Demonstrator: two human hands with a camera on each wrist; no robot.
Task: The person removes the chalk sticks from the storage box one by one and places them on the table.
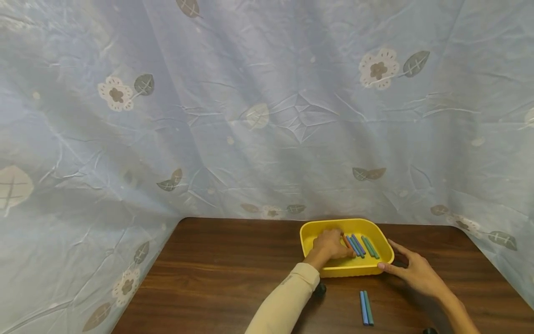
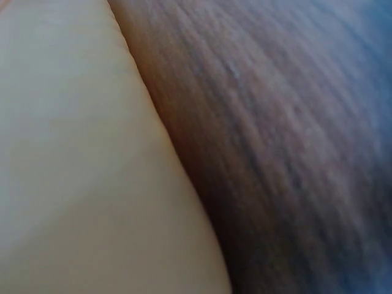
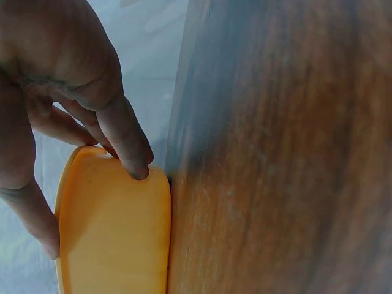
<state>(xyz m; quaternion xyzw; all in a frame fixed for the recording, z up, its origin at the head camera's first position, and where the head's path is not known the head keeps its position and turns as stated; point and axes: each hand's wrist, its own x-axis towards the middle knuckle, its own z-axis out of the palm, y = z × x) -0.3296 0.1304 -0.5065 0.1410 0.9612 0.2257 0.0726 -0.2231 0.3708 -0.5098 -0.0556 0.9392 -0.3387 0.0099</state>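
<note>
Head view: left hand (image 1: 331, 245) inside yellow tray (image 1: 354, 271) on brown table (image 1: 217, 269), at orange stick (image 1: 346, 241); fingertips hidden, can't tell if gripping. Blue-purple sticks (image 1: 359, 244), then green sticks (image 1: 372, 247) in tray. Blue stick (image 1: 364, 307), green stick (image 1: 369, 307) in front. Right hand (image 1: 417, 273) holds tray's right end.

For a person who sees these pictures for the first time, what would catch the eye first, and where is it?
Most likely the bright yellow tray, near the back edge of the dark brown table. The left hand reaches inside it beside coloured sticks, while the right hand touches its right end. Two more sticks, one blue and one green, lie side by side in front.
</note>
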